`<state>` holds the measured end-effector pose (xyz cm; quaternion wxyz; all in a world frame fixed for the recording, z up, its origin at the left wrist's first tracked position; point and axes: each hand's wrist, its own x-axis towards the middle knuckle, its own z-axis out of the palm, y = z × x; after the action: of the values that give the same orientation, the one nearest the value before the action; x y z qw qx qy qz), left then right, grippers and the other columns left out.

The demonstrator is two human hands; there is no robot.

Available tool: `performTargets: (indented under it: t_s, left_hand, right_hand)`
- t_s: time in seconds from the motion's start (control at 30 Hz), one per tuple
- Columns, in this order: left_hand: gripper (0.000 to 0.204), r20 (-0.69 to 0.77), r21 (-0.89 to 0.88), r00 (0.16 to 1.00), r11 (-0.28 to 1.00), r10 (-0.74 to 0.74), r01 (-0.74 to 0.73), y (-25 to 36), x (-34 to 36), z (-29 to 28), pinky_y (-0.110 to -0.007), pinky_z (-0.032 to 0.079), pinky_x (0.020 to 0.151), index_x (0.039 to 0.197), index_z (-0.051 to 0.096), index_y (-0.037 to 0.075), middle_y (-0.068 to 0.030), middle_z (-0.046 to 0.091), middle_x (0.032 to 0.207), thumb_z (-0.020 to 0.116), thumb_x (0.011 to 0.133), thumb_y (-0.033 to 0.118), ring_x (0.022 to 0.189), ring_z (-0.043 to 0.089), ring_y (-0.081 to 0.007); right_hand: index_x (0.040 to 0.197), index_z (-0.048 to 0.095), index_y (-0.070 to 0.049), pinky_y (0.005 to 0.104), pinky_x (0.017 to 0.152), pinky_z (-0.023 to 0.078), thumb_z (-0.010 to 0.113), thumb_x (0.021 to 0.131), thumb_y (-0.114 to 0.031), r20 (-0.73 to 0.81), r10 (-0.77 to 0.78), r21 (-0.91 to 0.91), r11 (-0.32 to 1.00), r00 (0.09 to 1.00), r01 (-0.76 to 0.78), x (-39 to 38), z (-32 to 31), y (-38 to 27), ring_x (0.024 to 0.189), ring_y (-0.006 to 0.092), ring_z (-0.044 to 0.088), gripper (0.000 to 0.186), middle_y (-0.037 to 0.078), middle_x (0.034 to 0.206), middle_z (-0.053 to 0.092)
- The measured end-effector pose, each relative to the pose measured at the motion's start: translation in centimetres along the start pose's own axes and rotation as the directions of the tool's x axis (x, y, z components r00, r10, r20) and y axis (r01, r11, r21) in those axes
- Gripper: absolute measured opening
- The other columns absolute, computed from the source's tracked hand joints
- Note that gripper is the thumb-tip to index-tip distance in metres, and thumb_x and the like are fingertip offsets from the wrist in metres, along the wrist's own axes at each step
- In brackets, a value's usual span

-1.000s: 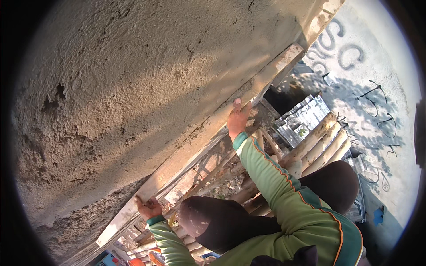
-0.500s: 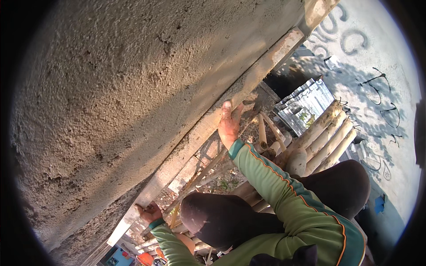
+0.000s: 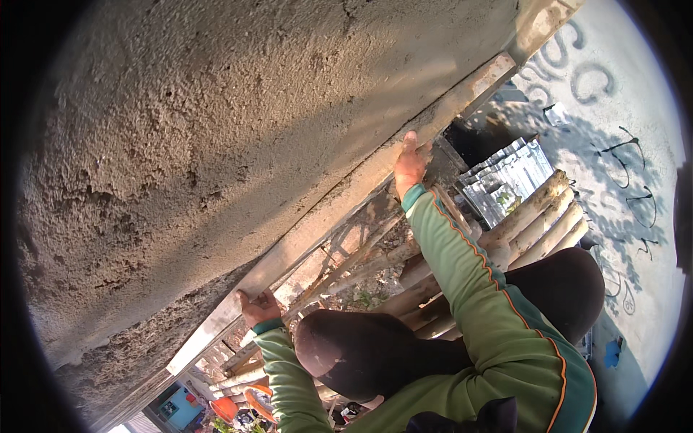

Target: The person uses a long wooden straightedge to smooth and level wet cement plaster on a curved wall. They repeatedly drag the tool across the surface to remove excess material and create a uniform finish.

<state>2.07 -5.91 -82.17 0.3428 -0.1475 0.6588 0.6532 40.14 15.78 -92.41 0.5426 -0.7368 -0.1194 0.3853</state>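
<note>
A long, straight, mortar-smeared board lies slantwise along the edge of a rough plastered wall. My right hand grips it toward its upper right part, thumb on the face and fingers curled over the far edge, partly hidden. Lower down, my left hand is closed on the same board's edge, thumb against its face. Both arms are stretched out in green sleeves. Where the board meets the wall, a thin dark line runs along most of its length.
Several round poles form a platform beneath my bent knees. Beyond them stand corrugated metal sheets and a pale wall with scrawled marks. Orange containers sit far below, beside the poles.
Both hands have shifted up and to the right in the view, still gripping the board. The board's lower end sits higher, and the view itself has moved slightly.
</note>
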Motion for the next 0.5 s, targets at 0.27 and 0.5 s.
performTargets:
  t_s: [0.27,0.5]
  left_hand:
    - [0.032,0.064,0.023,0.99,0.992,0.124,-0.125,3.9,0.1,-2.0,-0.03,0.053,0.069,0.104,0.062,0.014,-0.0019,0.059,0.084,0.062,0.088,0.042,0.073,0.054,-0.0149]
    - [0.033,0.192,0.055,0.981,0.998,-0.027,0.017,-5.2,-4.0,5.4,-0.037,0.052,0.073,0.108,0.06,0.011,-0.0072,0.059,0.094,0.063,0.089,0.038,0.077,0.052,-0.0194]
  right_hand:
    - [0.139,0.018,0.017,0.035,0.11,0.023,0.053,0.093,-0.045,-0.009,-0.031,0.119,0.992,0.999,0.032,-3.6,1.0,0.2,0.137,0.0343,0.027,0.085,0.03,0.145,0.026]
    - [0.13,0.042,0.01,0.0358,0.098,0.038,0.048,0.093,-0.05,0.377,0.251,0.246,0.901,0.891,-0.358,10.6,-3.0,2.9,0.116,0.0308,0.05,0.071,0.024,0.128,0.05]
